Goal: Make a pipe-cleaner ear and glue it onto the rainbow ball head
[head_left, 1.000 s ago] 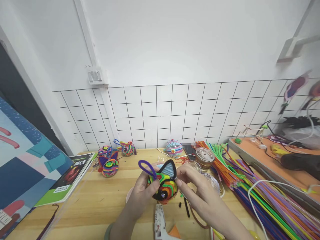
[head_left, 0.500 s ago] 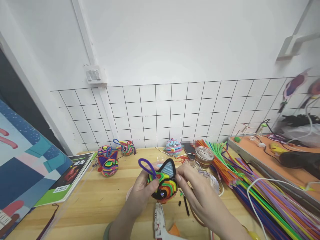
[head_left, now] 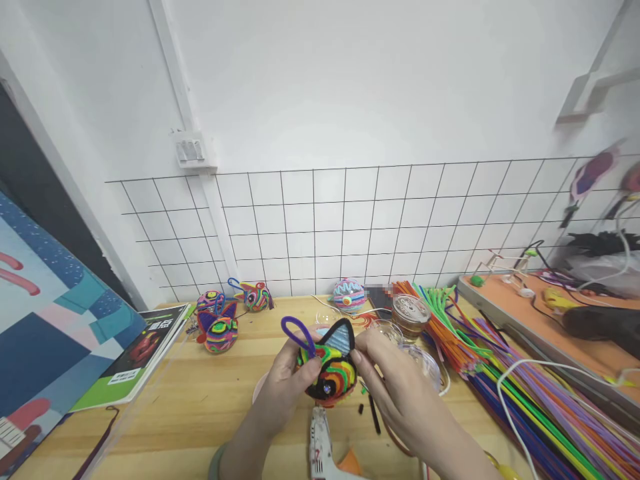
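My left hand [head_left: 291, 377] wraps round a ball-shaped pipe-cleaner ornament [head_left: 336, 373] with red, yellow, green and black stripes, a shiny eye and a purple loop [head_left: 295, 328] at its top left. A light-blue triangular piece [head_left: 341, 339] with a black border stands up from the top of the ball. With thumb and forefinger, my right hand [head_left: 385, 373] pinches the lower right corner of that triangle, close against the ball. Its other fingers are curled. Just below the ornament lies a white, stained glue gun [head_left: 320, 440], its nozzle side hidden in part.
Finished-looking striped ornaments [head_left: 219, 332] sit at the back left, a pink-and-blue one [head_left: 349, 295] at the back middle. Spools [head_left: 411, 312] and pipe-cleaner bundles [head_left: 540, 400] lie right, crossed by a white cable [head_left: 505, 393]. Black scraps [head_left: 374, 415] lie near my right hand. A magazine [head_left: 135, 353] lies left.
The whole view has shifted slightly, so everything appears a little further right. Both hands keep the same hold on the ornament and its triangle.
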`<state>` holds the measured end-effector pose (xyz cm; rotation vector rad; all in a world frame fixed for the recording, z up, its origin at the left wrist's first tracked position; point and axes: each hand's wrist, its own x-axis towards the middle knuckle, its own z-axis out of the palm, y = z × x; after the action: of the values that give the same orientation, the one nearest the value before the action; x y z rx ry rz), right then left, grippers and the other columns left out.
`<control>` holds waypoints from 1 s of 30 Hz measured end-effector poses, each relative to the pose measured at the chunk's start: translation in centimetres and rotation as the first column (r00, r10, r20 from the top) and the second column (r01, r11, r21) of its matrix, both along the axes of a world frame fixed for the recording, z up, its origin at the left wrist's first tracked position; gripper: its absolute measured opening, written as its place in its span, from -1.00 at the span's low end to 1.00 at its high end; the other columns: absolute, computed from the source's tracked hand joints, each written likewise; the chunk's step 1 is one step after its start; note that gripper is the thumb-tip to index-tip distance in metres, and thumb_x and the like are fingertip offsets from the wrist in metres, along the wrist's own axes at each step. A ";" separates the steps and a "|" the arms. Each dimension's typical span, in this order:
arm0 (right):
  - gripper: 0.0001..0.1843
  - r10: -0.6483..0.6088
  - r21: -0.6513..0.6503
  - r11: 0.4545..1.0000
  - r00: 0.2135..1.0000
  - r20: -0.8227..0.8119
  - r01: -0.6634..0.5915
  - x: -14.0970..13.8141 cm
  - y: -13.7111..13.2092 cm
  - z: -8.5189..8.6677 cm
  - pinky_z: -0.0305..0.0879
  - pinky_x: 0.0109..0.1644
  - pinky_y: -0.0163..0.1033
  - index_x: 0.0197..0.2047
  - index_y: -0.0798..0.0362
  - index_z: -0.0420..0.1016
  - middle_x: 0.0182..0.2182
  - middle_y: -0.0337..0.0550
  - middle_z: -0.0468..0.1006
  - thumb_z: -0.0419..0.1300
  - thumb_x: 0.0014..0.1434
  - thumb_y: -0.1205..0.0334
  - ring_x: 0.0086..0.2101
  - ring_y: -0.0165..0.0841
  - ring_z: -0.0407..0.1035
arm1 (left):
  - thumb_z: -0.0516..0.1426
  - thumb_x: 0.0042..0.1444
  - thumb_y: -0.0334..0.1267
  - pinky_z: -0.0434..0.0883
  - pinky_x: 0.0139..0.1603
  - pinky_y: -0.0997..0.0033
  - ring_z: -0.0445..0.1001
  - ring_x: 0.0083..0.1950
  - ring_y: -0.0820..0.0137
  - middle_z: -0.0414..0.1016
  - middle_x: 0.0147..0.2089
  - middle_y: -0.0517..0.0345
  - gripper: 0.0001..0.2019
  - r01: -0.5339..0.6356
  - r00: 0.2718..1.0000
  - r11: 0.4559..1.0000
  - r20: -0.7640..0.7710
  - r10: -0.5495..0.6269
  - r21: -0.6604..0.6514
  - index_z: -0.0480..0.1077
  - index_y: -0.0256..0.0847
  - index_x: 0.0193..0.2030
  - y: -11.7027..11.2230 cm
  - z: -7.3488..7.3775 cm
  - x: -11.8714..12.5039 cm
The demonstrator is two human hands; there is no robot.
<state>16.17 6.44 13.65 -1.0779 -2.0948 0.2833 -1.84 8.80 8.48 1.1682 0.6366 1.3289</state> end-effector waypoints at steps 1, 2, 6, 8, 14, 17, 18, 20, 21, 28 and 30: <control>-0.81 0.004 -0.007 1.000 1.000 0.001 -0.004 0.0 0.1 0.0 0.23 -0.35 -0.23 -0.32 0.01 0.18 -0.39 -0.17 0.34 -0.15 0.32 0.28 -0.39 -0.34 0.27 | 0.21 -0.01 -0.15 0.27 0.11 0.10 0.37 0.08 0.16 0.45 -0.01 0.02 -0.70 0.001 1.000 1.000 0.003 -0.001 -0.001 0.37 -0.15 -0.13 0.0 0.0 0.0; -0.82 0.008 -0.017 1.000 1.000 0.001 -0.008 0.0 0.1 -0.1 0.23 -0.34 -0.23 -0.32 0.01 0.19 -0.38 -0.17 0.34 -0.15 0.32 0.28 -0.38 -0.33 0.27 | 0.21 -0.01 -0.15 0.27 0.11 0.10 0.37 0.08 0.16 0.45 0.00 0.01 -0.70 0.002 1.000 1.000 0.004 -0.002 0.000 0.37 -0.15 -0.13 0.0 0.0 0.0; -0.83 0.034 -0.047 0.998 0.999 0.000 -0.034 0.1 0.2 -0.2 0.24 -0.28 -0.19 -0.28 0.01 0.19 -0.35 -0.15 0.33 -0.15 0.32 0.28 -0.34 -0.32 0.27 | 0.21 -0.01 -0.17 0.25 0.13 0.11 0.33 0.12 0.15 0.43 0.03 0.01 -0.71 0.008 1.000 1.000 -0.003 -0.008 0.009 0.38 -0.15 -0.13 0.0 0.0 -0.1; -0.83 0.038 -0.051 0.998 0.999 0.001 -0.038 0.1 0.1 -0.2 0.23 -0.27 -0.18 -0.27 0.01 0.20 -0.35 -0.15 0.32 -0.15 0.32 0.28 -0.34 -0.31 0.27 | 0.20 0.00 -0.17 0.24 0.14 0.11 0.30 0.14 0.15 0.42 0.04 0.02 -0.73 0.006 1.000 1.000 -0.005 -0.006 0.012 0.37 -0.14 -0.13 0.0 0.0 -0.2; -0.80 0.017 -0.054 0.998 1.000 0.005 -0.017 0.0 0.0 -0.1 0.20 -0.33 -0.20 -0.33 0.01 0.17 -0.39 -0.18 0.31 -0.17 0.32 0.26 -0.38 -0.33 0.24 | 0.20 0.00 -0.16 0.25 0.13 0.11 0.33 0.12 0.15 0.43 0.03 0.02 -0.71 0.014 1.000 1.000 0.002 -0.014 -0.007 0.37 -0.14 -0.11 0.0 -0.2 -0.1; -0.79 -0.003 -0.060 0.998 1.000 0.002 0.003 0.1 0.0 -0.2 0.18 -0.35 -0.21 -0.35 0.01 0.16 -0.42 -0.21 0.30 -0.16 0.32 0.25 -0.41 -0.34 0.23 | 0.20 0.01 -0.17 0.24 0.14 0.10 0.34 0.11 0.16 0.41 0.05 0.02 -0.70 0.035 0.999 0.999 0.017 -0.035 -0.015 0.36 -0.14 -0.10 0.1 -0.3 -0.2; -0.80 -0.009 -0.073 0.997 1.000 -0.003 0.009 0.1 0.0 -0.2 0.17 -0.35 -0.21 -0.35 0.01 0.16 -0.42 -0.21 0.30 -0.15 0.32 0.24 -0.41 -0.34 0.23 | 0.19 0.02 -0.18 0.23 0.15 0.10 0.34 0.11 0.16 0.41 0.06 0.02 -0.71 0.045 0.999 0.999 0.022 -0.044 -0.016 0.35 -0.14 -0.09 0.1 -0.4 -0.2; -0.81 -0.016 -0.117 0.993 1.000 -0.019 0.014 0.2 0.0 -0.1 0.16 -0.34 -0.22 -0.32 0.00 0.19 -0.42 -0.23 0.32 -0.14 0.32 0.21 -0.41 -0.35 0.24 | 0.18 0.04 -0.20 0.23 0.15 0.10 0.34 0.11 0.17 0.39 0.08 0.02 -0.71 0.076 0.997 0.997 0.030 -0.076 -0.018 0.34 -0.13 -0.07 0.1 -0.5 -0.3; -0.81 -0.018 -0.142 0.990 0.999 -0.030 0.014 0.3 0.0 -0.1 0.16 -0.34 -0.23 -0.31 0.00 0.21 -0.42 -0.23 0.33 -0.13 0.32 0.20 -0.40 -0.35 0.24 | 0.17 0.06 -0.21 0.23 0.15 0.10 0.34 0.11 0.17 0.39 0.08 0.02 -0.72 0.096 0.995 0.995 0.033 -0.095 -0.021 0.33 -0.13 -0.06 0.1 -0.5 -0.3; -0.79 0.015 -0.228 0.973 0.995 -0.096 -0.037 0.7 -0.3 0.5 0.18 -0.27 -0.26 -0.26 -0.03 0.25 -0.37 -0.24 0.37 -0.15 0.33 0.18 -0.34 -0.37 0.27 | 0.11 0.13 -0.26 0.28 0.09 0.16 0.35 0.09 0.18 0.36 0.11 0.05 -0.74 0.177 0.983 0.984 0.050 -0.175 -0.029 0.31 -0.09 -0.02 0.1 -0.5 -0.5; -0.79 0.025 -0.234 0.971 0.994 -0.103 -0.048 0.7 -0.3 0.5 0.19 -0.27 -0.26 -0.24 -0.03 0.25 -0.36 -0.24 0.37 -0.15 0.34 0.18 -0.34 -0.37 0.28 | 0.11 0.12 -0.25 0.32 0.04 0.16 0.35 0.08 0.16 0.36 0.11 0.03 -0.74 0.184 0.982 0.983 0.053 -0.182 -0.025 0.31 -0.09 -0.02 0.2 -0.5 -0.4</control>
<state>16.89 6.19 14.10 -1.1384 -2.0299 0.6057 -2.28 8.97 8.01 1.1376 0.4986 1.1850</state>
